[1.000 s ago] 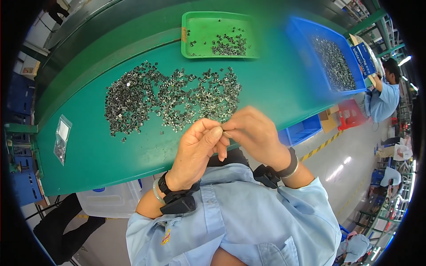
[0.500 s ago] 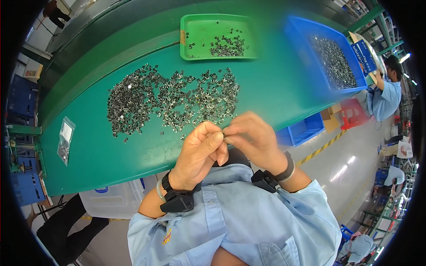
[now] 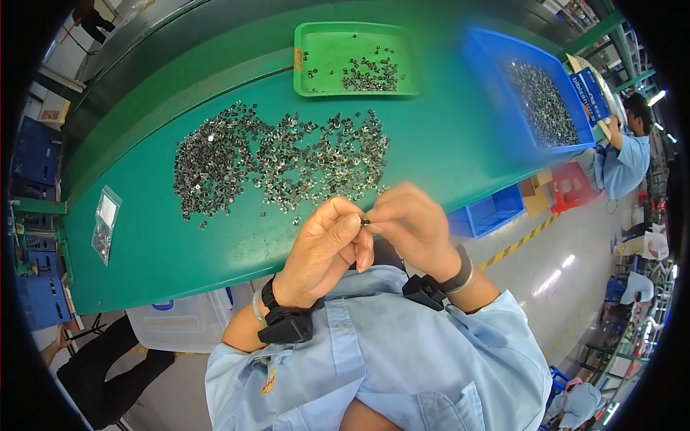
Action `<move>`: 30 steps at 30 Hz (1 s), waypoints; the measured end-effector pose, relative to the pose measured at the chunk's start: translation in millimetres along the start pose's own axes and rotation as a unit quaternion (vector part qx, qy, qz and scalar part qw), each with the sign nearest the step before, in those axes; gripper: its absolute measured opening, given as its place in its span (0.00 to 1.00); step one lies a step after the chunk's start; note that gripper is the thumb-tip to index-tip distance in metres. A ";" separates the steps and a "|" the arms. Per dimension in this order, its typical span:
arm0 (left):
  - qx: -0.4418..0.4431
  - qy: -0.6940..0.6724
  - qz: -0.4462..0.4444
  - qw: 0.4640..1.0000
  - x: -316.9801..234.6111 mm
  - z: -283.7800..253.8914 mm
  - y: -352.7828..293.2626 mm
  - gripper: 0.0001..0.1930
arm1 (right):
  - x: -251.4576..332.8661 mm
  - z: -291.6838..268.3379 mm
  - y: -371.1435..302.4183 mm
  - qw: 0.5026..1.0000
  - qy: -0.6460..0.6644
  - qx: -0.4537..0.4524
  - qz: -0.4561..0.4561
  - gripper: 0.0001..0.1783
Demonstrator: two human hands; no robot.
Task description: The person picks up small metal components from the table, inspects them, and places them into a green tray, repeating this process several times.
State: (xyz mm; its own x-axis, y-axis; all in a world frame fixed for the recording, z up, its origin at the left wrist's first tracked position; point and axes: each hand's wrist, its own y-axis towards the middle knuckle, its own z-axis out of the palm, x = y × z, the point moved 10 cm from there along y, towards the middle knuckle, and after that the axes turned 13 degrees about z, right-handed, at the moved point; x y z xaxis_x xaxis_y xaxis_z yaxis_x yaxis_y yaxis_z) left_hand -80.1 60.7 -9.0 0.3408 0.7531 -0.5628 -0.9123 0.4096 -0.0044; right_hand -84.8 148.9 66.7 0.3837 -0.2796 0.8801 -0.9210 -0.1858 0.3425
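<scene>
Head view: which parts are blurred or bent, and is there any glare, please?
In the head view, a hazy patch softens the right end of the green tray and the left side of the blue bin; the right hand looks slightly soft; also in the head view, the edges of the green table curve, and white glare streaks the grey floor.
</scene>
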 end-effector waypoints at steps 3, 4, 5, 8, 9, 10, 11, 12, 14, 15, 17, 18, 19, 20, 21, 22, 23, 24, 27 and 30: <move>0.007 -0.013 -0.001 1.000 2.5 -1.0 0.8 0.09 | 0.0 1.6 0.2 1.000 -0.005 0.004 0.000 0.09; 0.011 -0.019 -0.001 1.000 2.8 -0.6 1.0 0.09 | 0.2 1.9 0.2 1.000 -0.006 0.005 0.001 0.09; 0.010 -0.020 -0.001 1.000 2.5 -1.0 1.2 0.09 | 1.1 2.1 0.2 1.000 -0.009 0.004 -0.001 0.09; 0.025 0.020 -0.002 0.999 -0.2 -2.3 2.0 0.09 | 2.3 2.9 0.1 1.000 -0.016 0.002 -0.003 0.08; 0.024 0.019 -0.001 1.000 -1.8 -3.0 2.2 0.09 | 1.7 4.0 0.1 1.000 -0.020 0.005 -0.001 0.08; 0.025 0.035 -0.003 0.999 -3.7 -3.9 2.2 0.09 | 0.9 5.1 0.1 1.000 -0.024 0.008 0.002 0.08; 0.026 0.051 -0.005 0.998 -5.3 -4.6 2.1 0.08 | 0.1 6.0 -0.3 1.000 -0.028 0.011 0.004 0.08; 0.027 0.067 -0.007 0.997 -6.1 -5.5 1.9 0.08 | -0.8 6.2 -0.7 1.000 -0.028 0.012 0.005 0.08; 0.021 0.079 -0.012 0.997 -6.4 -8.3 1.4 0.08 | -4.0 7.0 -1.0 0.999 -0.038 0.013 0.007 0.10; 0.016 0.092 -0.017 0.996 -5.8 -10.4 0.9 0.08 | -5.3 7.4 -1.5 0.999 -0.043 0.013 0.009 0.11; 0.011 0.104 -0.022 0.994 -4.8 -11.4 1.0 0.08 | -7.8 6.7 -0.9 0.999 -0.036 0.014 0.015 0.10; 0.009 0.083 -0.020 0.996 -3.3 -9.4 0.7 0.08 | -9.6 6.0 -0.4 0.999 -0.028 0.013 0.021 0.08; 0.007 0.063 -0.019 0.998 -1.9 -7.2 0.4 0.08 | -11.5 5.3 0.0 0.999 -0.020 0.013 0.028 0.07; 0.006 0.042 -0.018 0.999 -1.3 -5.7 0.5 0.08 | -12.3 5.3 0.2 0.999 -0.020 0.013 0.028 0.07; 0.006 0.042 -0.018 0.999 -1.0 -5.1 0.4 0.08 | -14.3 5.0 -0.2 0.999 -0.003 0.014 0.033 0.08; 0.008 0.040 -0.016 0.999 -1.5 -3.9 0.6 0.08 | -16.1 4.6 -0.6 0.999 0.015 0.014 0.039 0.09; 0.011 0.038 -0.013 0.999 -2.0 -2.7 0.9 0.08 | -17.7 3.9 -0.8 0.998 0.032 0.014 0.045 0.10; 0.013 0.036 -0.010 0.999 -2.4 -1.8 1.4 0.08 | -17.8 3.6 -1.1 0.998 0.031 0.014 0.045 0.10; 0.018 0.063 -0.001 0.998 -0.8 -3.2 3.4 0.09 | -22.8 1.9 -2.0 0.996 0.042 0.011 0.076 0.09; 0.023 0.085 0.007 0.996 -2.6 -3.6 3.3 0.08 | -22.6 3.1 -2.3 0.996 0.041 0.002 0.080 0.09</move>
State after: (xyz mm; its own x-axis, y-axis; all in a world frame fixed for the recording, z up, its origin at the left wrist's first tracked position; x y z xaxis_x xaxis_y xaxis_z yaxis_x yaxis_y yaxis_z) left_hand -84.8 58.2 -10.5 0.2809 0.6625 -0.6944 -0.9042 0.4253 0.0401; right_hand -91.1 152.7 45.0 0.2257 -0.2286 0.9470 -0.9695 -0.1482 0.1953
